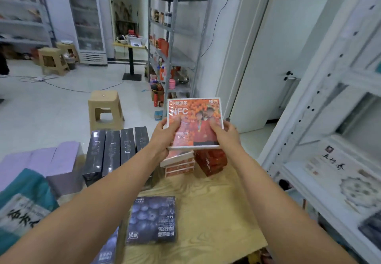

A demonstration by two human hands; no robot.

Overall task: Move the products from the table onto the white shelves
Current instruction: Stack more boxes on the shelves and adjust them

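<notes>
orange box (195, 117) | over orange stacks (179, 166) at table (216, 202) far end | your left hand (165, 137) + right hand (225, 134) grip its lower corners, thumbs on face | print upright toward you, top edge away; long axis unclear

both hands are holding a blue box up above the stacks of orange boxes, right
No. In the head view the left hand and right hand hold an orange box, not a blue one, above the stacks of orange boxes. A blue box lies on the table.
</notes>
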